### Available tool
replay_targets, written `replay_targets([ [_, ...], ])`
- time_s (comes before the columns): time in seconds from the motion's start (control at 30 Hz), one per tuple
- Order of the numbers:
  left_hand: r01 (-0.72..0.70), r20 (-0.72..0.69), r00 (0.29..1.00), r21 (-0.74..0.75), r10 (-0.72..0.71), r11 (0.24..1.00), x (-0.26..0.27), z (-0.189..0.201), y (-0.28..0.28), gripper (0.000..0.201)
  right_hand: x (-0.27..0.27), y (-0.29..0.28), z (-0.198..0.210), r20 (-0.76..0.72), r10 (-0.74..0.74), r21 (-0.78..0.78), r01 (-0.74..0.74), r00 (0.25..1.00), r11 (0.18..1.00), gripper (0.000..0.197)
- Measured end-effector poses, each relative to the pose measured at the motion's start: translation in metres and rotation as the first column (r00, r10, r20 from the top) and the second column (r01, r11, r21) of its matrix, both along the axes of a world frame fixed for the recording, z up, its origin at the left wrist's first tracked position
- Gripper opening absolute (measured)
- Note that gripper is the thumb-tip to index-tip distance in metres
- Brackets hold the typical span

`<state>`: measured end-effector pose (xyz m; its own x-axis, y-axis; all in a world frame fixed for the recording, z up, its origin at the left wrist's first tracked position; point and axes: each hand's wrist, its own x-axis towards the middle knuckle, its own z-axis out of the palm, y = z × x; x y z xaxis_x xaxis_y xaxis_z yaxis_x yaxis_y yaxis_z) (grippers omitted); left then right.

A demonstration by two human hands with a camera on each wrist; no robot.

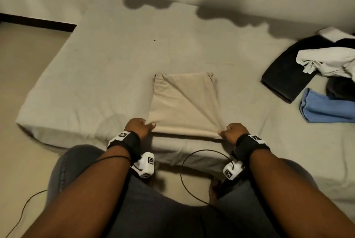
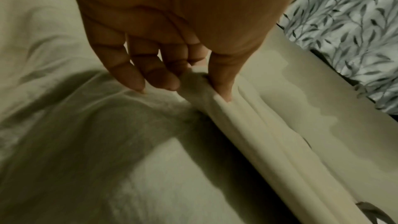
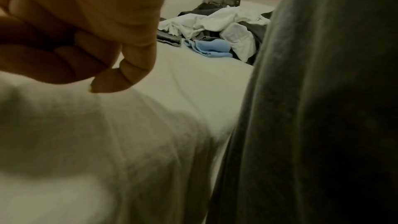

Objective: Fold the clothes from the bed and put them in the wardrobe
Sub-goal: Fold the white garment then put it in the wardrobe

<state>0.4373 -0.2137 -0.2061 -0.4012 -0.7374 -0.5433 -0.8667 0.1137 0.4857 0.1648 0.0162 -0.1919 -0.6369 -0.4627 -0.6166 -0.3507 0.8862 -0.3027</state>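
Beige garment (image 1: 183, 101), already folded to a rough rectangle, lies flat on the bed (image 1: 107, 61) at its near edge. Left hand (image 1: 139, 127) pinches the near-left corner between thumb and fingers; right hand (image 1: 233, 132) is curled on the near-right corner, and diagonal tension creases run from it across the cloth. Judgement: next fold is the near edge carried over to the far edge. Lift both corners together and level, keep the layers pinched so none slips, land edge on edge, then smooth. Unfolded pile (image 1: 324, 61) and blue cloth (image 1: 324, 107) lie well apart, on the right.
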Motion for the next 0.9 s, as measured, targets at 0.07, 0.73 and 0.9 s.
replay_targets([
  [0.07, 0.041, 0.055, 0.998, -0.004, -0.041, 0.999, 0.007, 0.002, 0.005, 0.047, 0.0, 0.012, 0.007, 0.016, 0.027, 0.037, -0.027, 1.0, 0.999, 0.041],
  [0.73, -0.1, -0.21, 0.972, 0.028, 0.104, 0.995, -0.052, 0.02, -0.054, 0.046, -0.029, -0.043, 0.004, -0.143, -0.079, -0.405, 0.014, 0.987, 0.914, 0.036],
  [0.9, -0.159, -0.304, 0.94, 0.015, 0.156, 0.987, -0.093, 0.0, -0.104, 0.041, -0.071, -0.092, -0.013, -0.158, -0.072, -0.524, -0.022, 0.985, 0.852, 0.021],
])
